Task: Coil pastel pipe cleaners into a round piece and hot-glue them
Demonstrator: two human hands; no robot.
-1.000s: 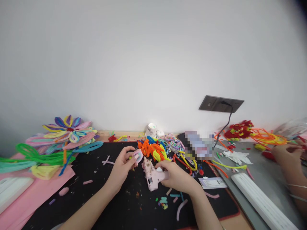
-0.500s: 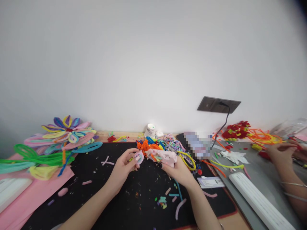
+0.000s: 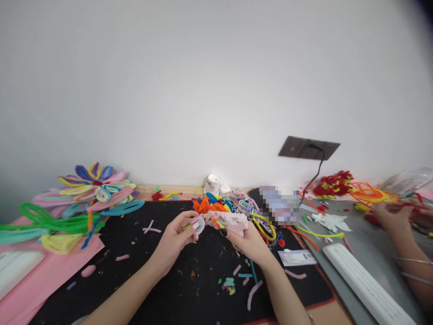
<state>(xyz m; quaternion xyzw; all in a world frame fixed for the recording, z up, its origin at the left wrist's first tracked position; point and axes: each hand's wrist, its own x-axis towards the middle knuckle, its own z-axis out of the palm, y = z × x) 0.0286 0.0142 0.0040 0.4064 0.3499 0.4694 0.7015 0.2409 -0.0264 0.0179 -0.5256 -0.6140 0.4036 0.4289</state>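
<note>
left hand (image 3: 175, 235): pastel coil (image 3: 198, 225) is gripped by fingers.
right hand (image 3: 251, 243): pink glue gun (image 3: 236, 221) is held in closed fingers.
gun front (image 3: 211, 218): near coil; steadiness seems needed.

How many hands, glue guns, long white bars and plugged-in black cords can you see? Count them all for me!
Hands: 4 (left hand, right hand, another person's two hands)
Glue guns: 1 (pink glue gun)
Long white bars: 2 (right bar, left bar, partly cut off)
Plugged-in black cords: 1 (black cord)
Total: 8
</note>
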